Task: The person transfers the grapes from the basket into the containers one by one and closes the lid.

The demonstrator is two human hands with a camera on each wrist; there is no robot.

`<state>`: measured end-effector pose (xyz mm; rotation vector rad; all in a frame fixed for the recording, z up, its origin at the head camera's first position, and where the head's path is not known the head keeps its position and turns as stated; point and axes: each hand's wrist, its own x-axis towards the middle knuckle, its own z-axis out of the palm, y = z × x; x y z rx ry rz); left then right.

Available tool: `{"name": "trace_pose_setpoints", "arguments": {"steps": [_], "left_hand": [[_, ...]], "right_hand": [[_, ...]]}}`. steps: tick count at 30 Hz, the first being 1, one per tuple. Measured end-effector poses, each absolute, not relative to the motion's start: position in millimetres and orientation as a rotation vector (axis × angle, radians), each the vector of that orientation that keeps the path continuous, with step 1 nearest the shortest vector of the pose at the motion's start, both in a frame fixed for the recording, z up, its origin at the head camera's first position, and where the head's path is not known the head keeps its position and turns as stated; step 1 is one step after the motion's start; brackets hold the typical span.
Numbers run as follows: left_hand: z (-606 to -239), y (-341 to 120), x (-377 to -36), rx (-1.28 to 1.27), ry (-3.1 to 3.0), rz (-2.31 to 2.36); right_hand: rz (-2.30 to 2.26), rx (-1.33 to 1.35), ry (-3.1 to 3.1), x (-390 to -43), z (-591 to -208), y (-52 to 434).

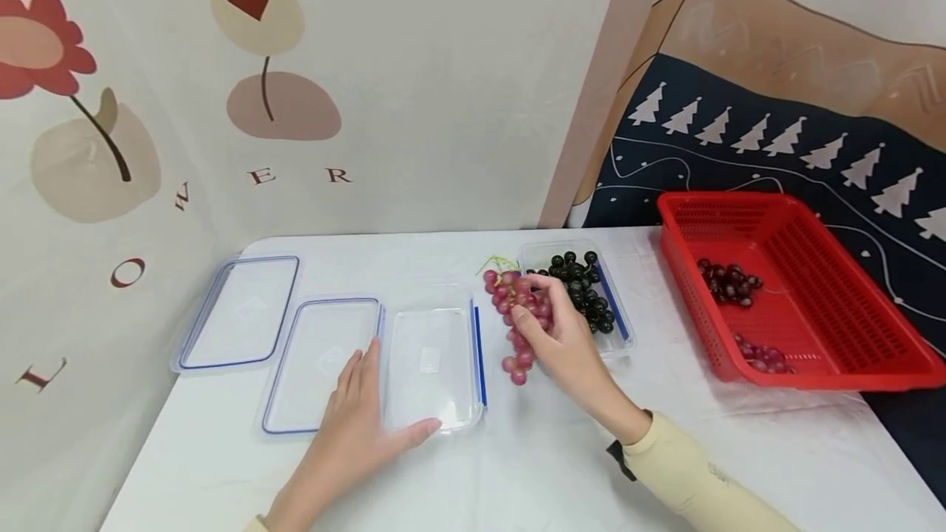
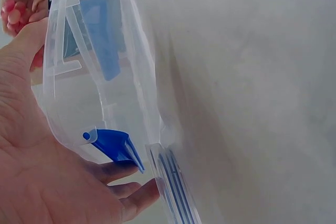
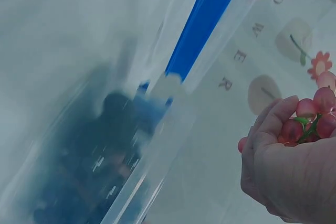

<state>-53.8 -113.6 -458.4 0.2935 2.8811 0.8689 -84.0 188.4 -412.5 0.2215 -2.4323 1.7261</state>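
Note:
My right hand grips a bunch of red grapes just above the white table, between two clear plastic boxes. In the right wrist view the curled fingers wrap the red grapes. The box on the right holds dark grapes. My left hand rests flat against the near left corner of the empty clear box, thumb along its front edge. The left wrist view shows that empty box and its blue clip against my palm.
Two clear lids with blue seals lie left of the empty box. A red plastic basket at the right holds dark grapes and red grapes. Printed cloths hang behind the table.

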Motion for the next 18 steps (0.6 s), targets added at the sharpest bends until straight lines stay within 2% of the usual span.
{"name": "trace_pose_setpoints", "arguments": {"steps": [18], "left_hand": [[-461,-114,-52,0.302,2.894,0.857]], "right_hand": [[1.718,0.338,-2.527,-92,-436,128]]}}
